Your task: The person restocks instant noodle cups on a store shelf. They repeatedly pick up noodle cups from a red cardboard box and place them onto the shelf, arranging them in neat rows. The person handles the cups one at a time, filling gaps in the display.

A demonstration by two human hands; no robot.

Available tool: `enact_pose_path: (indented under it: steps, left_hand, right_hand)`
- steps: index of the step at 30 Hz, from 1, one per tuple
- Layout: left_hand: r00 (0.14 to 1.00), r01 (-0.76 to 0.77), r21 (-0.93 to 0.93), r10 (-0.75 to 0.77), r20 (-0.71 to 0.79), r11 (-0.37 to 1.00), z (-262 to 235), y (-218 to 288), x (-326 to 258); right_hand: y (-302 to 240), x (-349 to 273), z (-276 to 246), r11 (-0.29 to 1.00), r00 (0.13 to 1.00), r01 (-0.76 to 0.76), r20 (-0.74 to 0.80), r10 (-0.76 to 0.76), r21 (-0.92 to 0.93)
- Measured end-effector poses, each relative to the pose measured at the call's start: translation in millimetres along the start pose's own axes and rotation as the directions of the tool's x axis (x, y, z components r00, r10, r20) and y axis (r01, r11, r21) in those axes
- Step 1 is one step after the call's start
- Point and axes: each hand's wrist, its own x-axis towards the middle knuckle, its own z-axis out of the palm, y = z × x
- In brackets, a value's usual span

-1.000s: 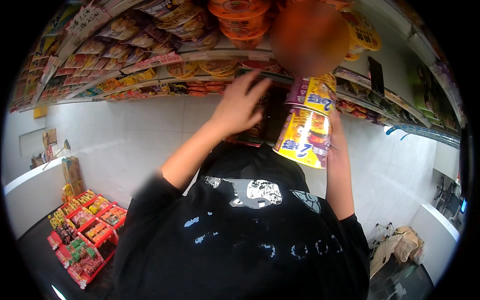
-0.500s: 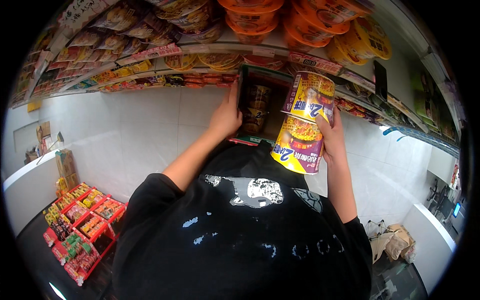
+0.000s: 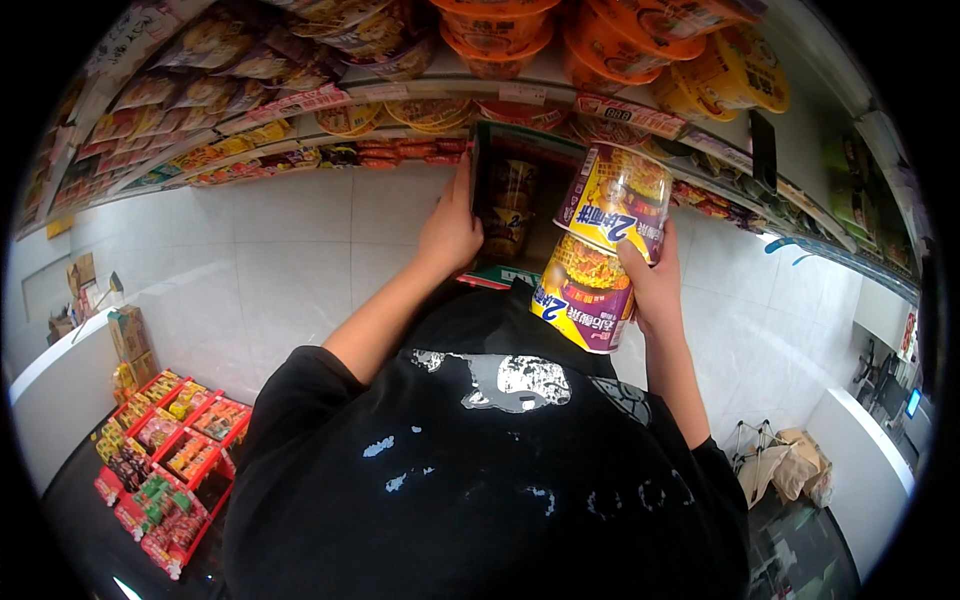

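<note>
My right hand [image 3: 655, 285] is closed around two instant noodle cups held one against the other. The upper cup [image 3: 610, 195] and the lower cup [image 3: 580, 300] are purple and yellow with noodles pictured on them. An open cardboard box [image 3: 547, 232] with green edges is in front of my chest, just left of the cups. My left hand [image 3: 452, 232] grips the box's left wall, its thumb side partly hidden by the wall. Inside the box, more noodle cups [image 3: 510, 185] stand in shadow; how many is hard to see.
Above the box runs a shelf edge [image 3: 420, 90] with orange noodle bowls [image 3: 495, 35] and yellow tubs [image 3: 740, 70]. Bagged snacks [image 3: 275, 150] fill the lower shelf. A red tiered display [image 3: 180, 450] stands on the floor at left. Brown bags [image 3: 790, 465] lie at lower right.
My right hand and the two cups have shifted slightly left, closer to the box. My left hand keeps its grip on the box wall.
</note>
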Motion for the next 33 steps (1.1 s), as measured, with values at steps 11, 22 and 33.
enact_pose_path:
  steps: [11,22,33]
  left_hand:
    - [1.0,-0.007,0.058,0.007,0.002,0.998,8,9,3]
    - [0.999,-0.022,0.107,0.019,0.034,0.994,3,8,0]
    - [0.996,-0.056,0.026,0.054,0.065,0.998,6,7,2]
  right_hand:
    - [21,12,-4,0.989,0.997,0.046,0.061,-0.037,-0.138]
    - [98,73,10,0.9,0.999,-0.009,-0.052,-0.015,-0.436]
    - [181,137,9,0.601,0.961,-0.272,-0.245,0.128,-0.752]
